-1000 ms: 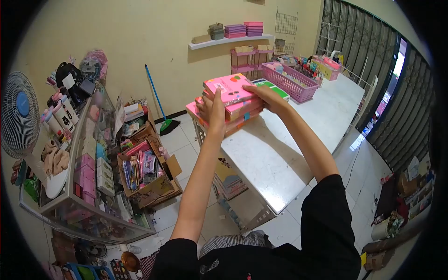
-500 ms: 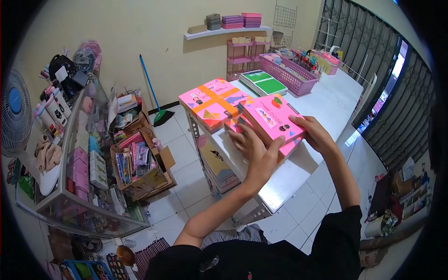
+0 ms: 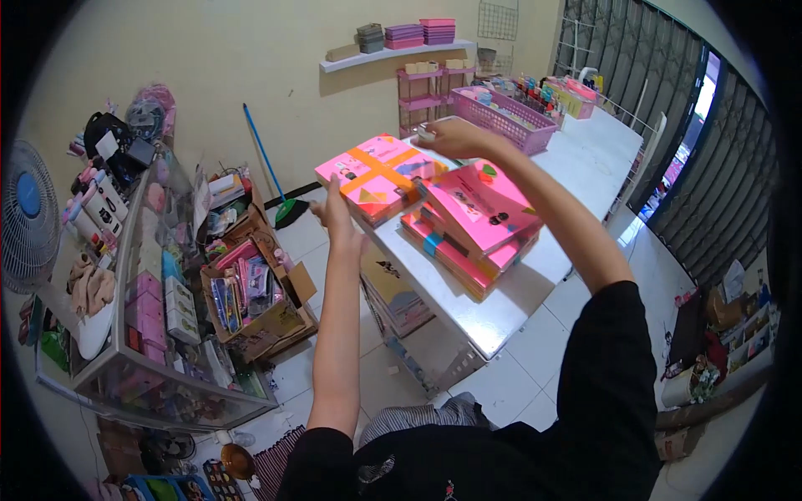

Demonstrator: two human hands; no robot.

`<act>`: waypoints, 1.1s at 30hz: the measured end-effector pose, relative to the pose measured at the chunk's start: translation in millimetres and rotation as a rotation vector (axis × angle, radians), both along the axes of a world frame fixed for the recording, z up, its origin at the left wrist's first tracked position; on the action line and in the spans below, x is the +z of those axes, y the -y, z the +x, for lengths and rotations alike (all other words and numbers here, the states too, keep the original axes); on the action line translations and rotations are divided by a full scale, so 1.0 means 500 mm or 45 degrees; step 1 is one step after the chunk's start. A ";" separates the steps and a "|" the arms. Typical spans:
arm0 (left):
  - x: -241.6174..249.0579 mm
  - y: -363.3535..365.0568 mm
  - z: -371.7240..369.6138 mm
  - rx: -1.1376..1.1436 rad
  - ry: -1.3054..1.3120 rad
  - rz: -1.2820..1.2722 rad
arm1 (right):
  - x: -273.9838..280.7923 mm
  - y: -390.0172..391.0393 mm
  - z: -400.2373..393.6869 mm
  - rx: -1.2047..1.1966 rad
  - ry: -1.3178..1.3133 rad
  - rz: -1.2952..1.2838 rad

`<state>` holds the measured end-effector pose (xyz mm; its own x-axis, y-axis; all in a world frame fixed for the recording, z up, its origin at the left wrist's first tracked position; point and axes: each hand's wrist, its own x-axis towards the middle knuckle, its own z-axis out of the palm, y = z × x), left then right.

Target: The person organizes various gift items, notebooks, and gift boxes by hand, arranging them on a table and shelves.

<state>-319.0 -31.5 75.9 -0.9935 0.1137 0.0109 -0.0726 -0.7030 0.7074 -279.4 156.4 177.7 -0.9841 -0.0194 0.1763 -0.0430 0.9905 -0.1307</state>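
One orange-banded pink pack (image 3: 365,161), set at the end of the white table (image 3: 606,171), is flanked, apparently for steadying, by a part-open, seemingly empty left hand (image 3: 341,219) and a curved right hand (image 3: 455,138) whose grip cannot be told.

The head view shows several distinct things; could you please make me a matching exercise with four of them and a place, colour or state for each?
1. pink stack with orange cross
2. basket
3. broom
4. fan

A. leaning against the wall
B. at the picture's left edge
C. purple, on the table
D. nearest the left hand

Pairs: 1-D, 2-C, 3-A, 4-B
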 end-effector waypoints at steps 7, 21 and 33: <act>-0.061 -0.043 -0.097 -0.149 0.051 0.112 | -0.028 0.062 -0.039 -0.004 0.175 0.184; -0.083 0.023 -0.109 0.081 0.046 0.391 | -0.025 0.074 -0.041 -0.051 0.460 -0.228; -0.230 0.349 0.258 0.365 0.082 0.358 | 0.061 0.003 0.507 1.720 0.234 -0.780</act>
<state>-190.2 -206.1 -39.3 -0.9841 -0.1665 -0.0614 0.1163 -0.8666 0.4853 -25.8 154.9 208.3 -0.2929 -0.8804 0.3730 -0.7958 0.0083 -0.6055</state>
